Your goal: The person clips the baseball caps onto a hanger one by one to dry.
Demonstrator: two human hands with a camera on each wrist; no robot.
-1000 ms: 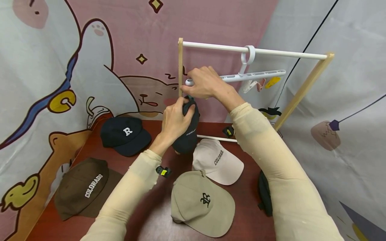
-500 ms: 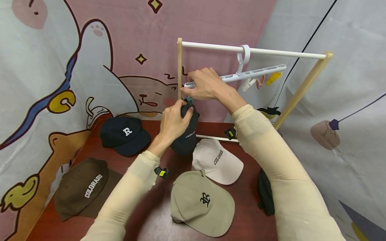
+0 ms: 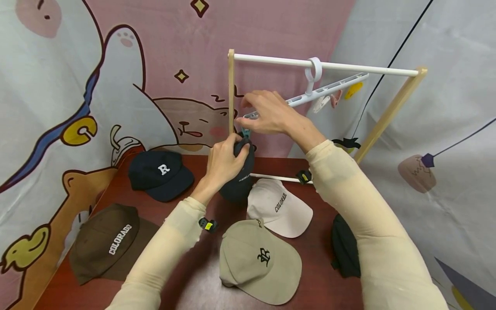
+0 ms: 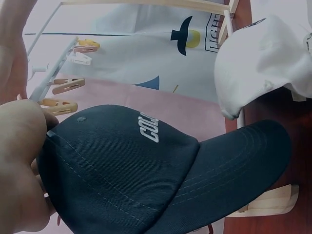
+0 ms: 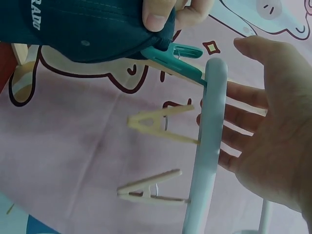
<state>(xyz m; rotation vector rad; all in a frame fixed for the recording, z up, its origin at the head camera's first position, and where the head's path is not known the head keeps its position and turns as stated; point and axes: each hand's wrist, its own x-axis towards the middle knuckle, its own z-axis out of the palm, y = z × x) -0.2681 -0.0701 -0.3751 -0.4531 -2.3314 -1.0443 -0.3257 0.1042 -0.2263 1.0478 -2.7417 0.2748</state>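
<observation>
My left hand (image 3: 224, 161) pinches the edge of a dark baseball cap (image 4: 112, 165), which hangs with its brim down. A teal clothespin (image 5: 178, 66) on the end of a white clip hanger (image 3: 329, 89) bites the cap's edge beside the left fingertips. Around that hanger end, my right hand (image 5: 278, 112) is spread, thumb apart from the fingers, with the bar passing in front of them in the right wrist view. The hanger is hooked on a white rail (image 3: 279, 60) and slants down toward the cap. Cream and yellow clothespins (image 5: 153, 124) hang along it.
A wooden-ended rack (image 3: 379, 120) stands at the back of the red-brown table. On the table lie a navy cap (image 3: 156, 172), a brown cap (image 3: 104, 241), a khaki cap (image 3: 259, 262), a pale pink cap (image 3: 277, 206), and a black cap (image 3: 342, 245) by the right sleeve.
The hanger's cap-side end has dipped and its far end has risen. My right hand has loosened from the hanger end and shifted slightly right and down; the left has sunk a little with the cap.
</observation>
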